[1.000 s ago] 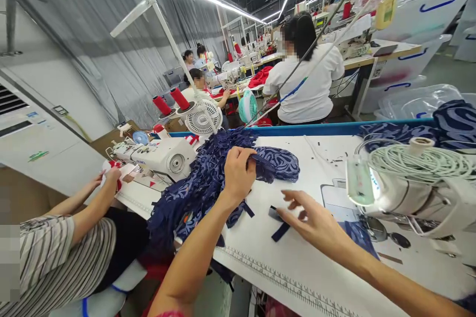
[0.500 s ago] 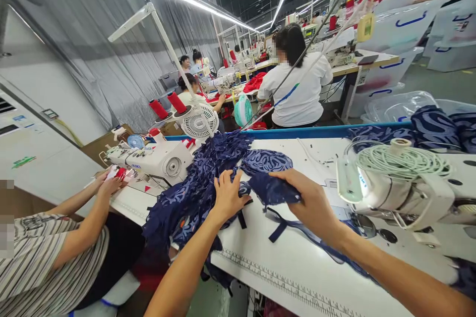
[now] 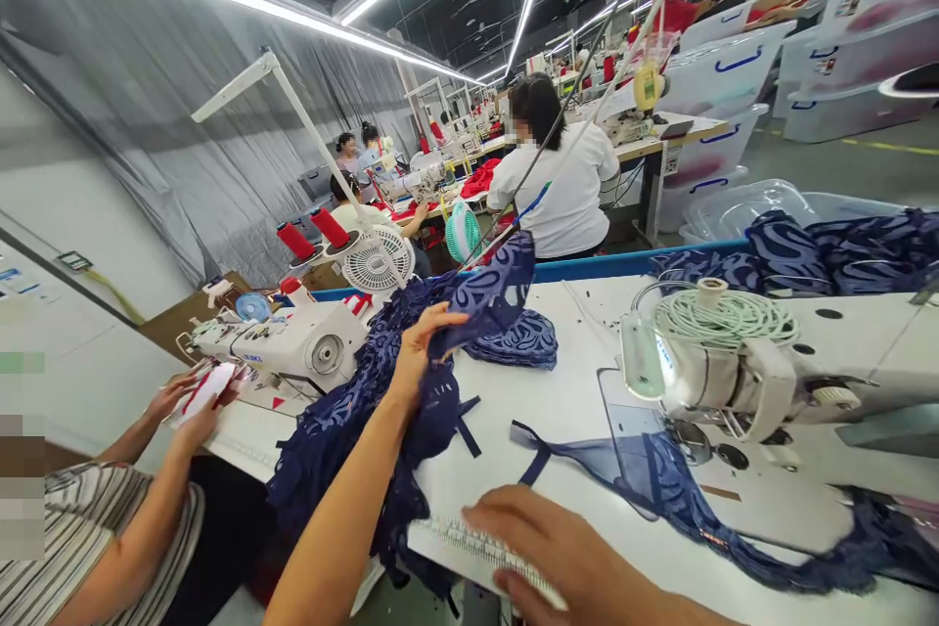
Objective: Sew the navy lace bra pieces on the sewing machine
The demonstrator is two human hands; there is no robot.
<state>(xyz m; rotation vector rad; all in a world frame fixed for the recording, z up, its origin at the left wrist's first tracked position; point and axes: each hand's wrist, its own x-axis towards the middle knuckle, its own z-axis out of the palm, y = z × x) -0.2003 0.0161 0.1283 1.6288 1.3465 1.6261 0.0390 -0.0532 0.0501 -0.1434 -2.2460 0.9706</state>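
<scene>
My left hand [image 3: 420, 347] pinches a navy lace fabric piece [image 3: 495, 286] and holds it up above the table. Below that hand, a large heap of navy lace pieces [image 3: 344, 416] spills over the table's front edge. A small stack of patterned navy pieces [image 3: 517, 340] lies just behind the raised piece. My right hand [image 3: 547, 548], slightly blurred, is empty with fingers apart above the printed ruler [image 3: 469, 543] along the table edge. To its right, a long navy lace and mesh strip [image 3: 675, 484] runs past the sewing machine [image 3: 740, 362].
A co-worker in a striped top [image 3: 124, 528] handles red and white cloth at another sewing machine [image 3: 283, 337] on the left. More navy bundles [image 3: 792, 249] lie behind my machine. A white fan [image 3: 378, 259] stands behind the heap. Clear plastic bins [image 3: 719, 68] are stacked farther back.
My right hand has let go of a navy piece and moved down toward the table's front edge. My left hand has lifted a lace piece off the heap. The view has turned slightly right.
</scene>
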